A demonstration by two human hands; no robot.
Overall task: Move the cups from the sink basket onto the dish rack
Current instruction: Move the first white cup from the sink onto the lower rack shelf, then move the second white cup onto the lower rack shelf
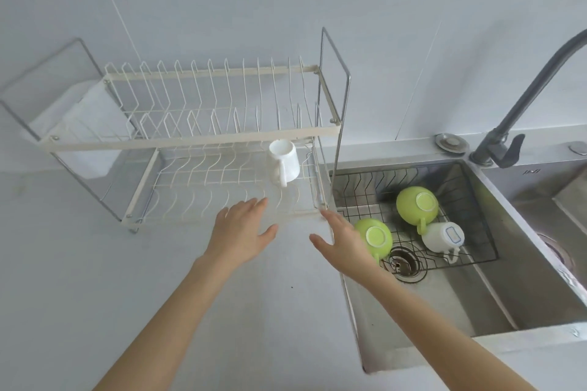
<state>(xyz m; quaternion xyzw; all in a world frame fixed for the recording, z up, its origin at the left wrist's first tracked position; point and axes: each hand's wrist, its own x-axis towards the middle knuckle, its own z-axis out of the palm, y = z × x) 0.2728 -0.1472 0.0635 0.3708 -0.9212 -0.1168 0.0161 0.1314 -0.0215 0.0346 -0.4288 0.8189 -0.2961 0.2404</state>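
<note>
White cup (pixel 283 163) racked; three cups (pixel 416 205) inverted in basket (pixel 482 232).

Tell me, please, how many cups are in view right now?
4: a white cup on the dish rack's lower tier, two green cups and another white one upside down in the sink basket.

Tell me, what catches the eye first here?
Two bright green cups lie upside down in the sink basket, beside a white cup. Another white mug sits on the dish rack's lower shelf. Both hands hover open and empty between rack and sink.
</note>
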